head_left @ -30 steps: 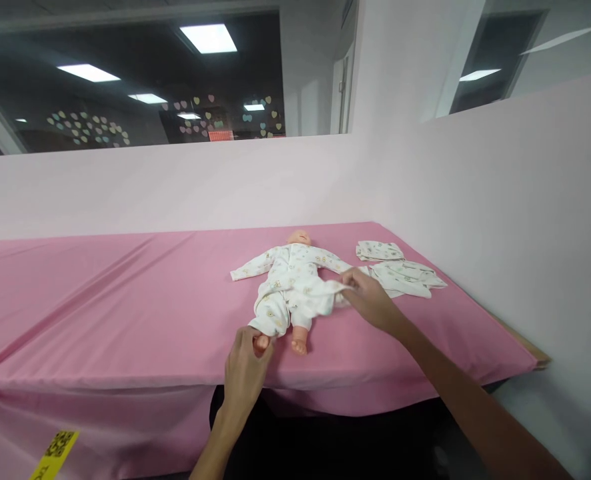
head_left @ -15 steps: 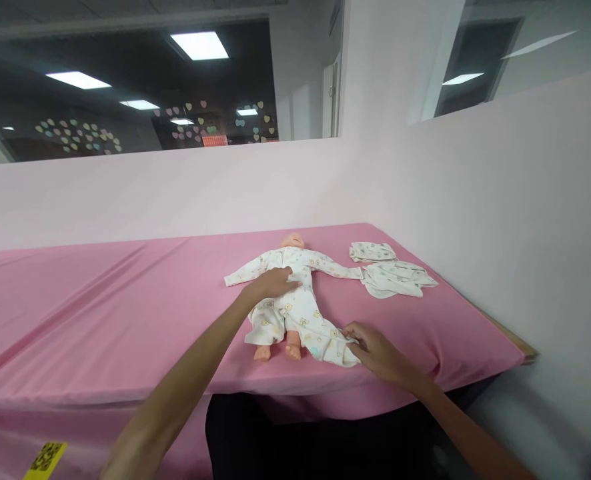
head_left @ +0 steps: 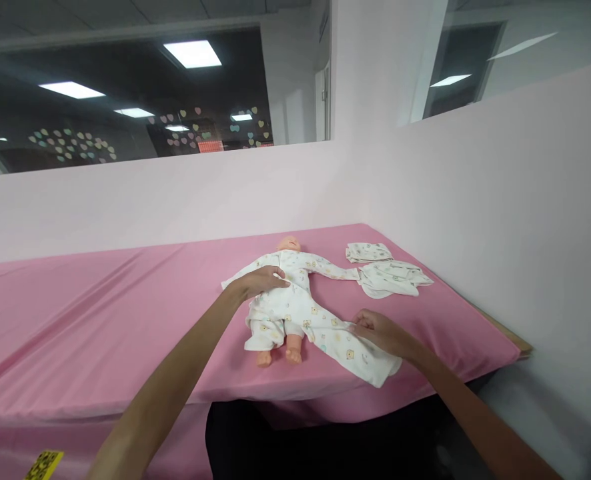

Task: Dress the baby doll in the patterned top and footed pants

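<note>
A baby doll (head_left: 289, 243) lies on its back with its head toward the wall and its bare feet toward me. It wears a white baby romper (head_left: 295, 307) printed with small bears, its sleeves spread wide. My left hand (head_left: 261, 283) pinches the cloth at the doll's chest. With my right hand (head_left: 383, 332) I grip the upper edge of one leg of the romper, which is pulled out to the right, off the doll's leg. The other leg of the romper lies over the doll's left-hand leg in view, with the foot showing.
Folded white printed baby clothes (head_left: 393, 277) lie to the right of the doll, with a smaller folded piece (head_left: 368, 252) behind them. The pink-covered table (head_left: 100, 320) meets walls at the back and right. A yellow tag (head_left: 44, 465) hangs at the lower left.
My right hand has shifted up along the loose romper leg, which now stretches further right and toward the table's front edge. My left hand has moved slightly left at the chest.
</note>
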Demonstrator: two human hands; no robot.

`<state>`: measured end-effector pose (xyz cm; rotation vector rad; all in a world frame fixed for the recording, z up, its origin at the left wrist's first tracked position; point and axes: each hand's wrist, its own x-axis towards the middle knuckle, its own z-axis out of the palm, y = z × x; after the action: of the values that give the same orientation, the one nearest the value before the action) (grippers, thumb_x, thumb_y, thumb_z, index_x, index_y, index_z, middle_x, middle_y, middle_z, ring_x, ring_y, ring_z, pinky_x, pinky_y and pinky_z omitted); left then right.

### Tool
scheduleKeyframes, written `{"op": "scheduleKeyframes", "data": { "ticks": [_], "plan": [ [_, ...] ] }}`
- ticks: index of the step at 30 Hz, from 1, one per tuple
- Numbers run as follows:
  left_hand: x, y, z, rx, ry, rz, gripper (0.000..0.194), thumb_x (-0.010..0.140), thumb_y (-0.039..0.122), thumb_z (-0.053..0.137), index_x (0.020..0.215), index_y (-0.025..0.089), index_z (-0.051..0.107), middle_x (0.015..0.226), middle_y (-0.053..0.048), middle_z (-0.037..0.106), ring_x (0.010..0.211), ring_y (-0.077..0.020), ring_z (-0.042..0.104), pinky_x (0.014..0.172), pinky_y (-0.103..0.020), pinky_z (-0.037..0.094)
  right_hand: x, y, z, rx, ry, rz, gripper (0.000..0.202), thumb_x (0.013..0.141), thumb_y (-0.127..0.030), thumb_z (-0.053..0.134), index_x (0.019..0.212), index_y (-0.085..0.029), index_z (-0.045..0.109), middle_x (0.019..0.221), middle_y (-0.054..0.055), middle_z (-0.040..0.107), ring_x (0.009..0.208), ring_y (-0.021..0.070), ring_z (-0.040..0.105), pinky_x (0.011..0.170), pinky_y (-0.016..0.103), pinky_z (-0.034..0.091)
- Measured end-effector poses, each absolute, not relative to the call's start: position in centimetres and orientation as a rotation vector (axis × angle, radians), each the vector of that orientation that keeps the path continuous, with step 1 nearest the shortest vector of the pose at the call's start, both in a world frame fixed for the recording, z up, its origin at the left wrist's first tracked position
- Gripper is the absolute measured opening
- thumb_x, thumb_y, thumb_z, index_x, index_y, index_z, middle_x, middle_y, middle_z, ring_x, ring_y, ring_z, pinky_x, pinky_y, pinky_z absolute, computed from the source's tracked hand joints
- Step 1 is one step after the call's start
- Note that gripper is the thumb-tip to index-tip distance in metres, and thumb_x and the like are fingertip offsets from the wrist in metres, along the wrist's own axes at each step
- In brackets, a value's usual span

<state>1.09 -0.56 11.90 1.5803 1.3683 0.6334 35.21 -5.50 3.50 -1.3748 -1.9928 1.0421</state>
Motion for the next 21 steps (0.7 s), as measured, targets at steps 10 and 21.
{"op": "scheduleKeyframes", "data": {
  "ticks": [10,21],
  "plan": [
    [2.1,-1.1,11.1,1.249,0.932,1.013,0.041,0.065,0.028,0.083,0.095,0.018,0.057,0.076,0.002,0.061,0.064,-0.0093,0.057,0.061,-0.022,0.042,23.9,0.0,9.4,-0.798,-1.808,1.388,0.031,0.09,-0.048,0.052,0.088,-0.019,0.062,0.09,0.004,0.062,0.088,0.0177,0.056,0.081,0.031,0.046],
    [0.0,-2.3,10.9,1.413,1.09,1.103,0.026,0.07,0.021,0.073,0.093,0.016,0.064,0.082,-0.001,0.064,0.067,-0.0087,0.055,0.062,-0.021,0.042,20.8,4.1,10.1,-0.697,-1.983,1.65,0.022,0.075,-0.037,0.068,0.075,-0.016,0.06,0.069,-0.004,0.049,0.062,0.0103,0.041,0.059,0.025,0.034]
  ]
}}
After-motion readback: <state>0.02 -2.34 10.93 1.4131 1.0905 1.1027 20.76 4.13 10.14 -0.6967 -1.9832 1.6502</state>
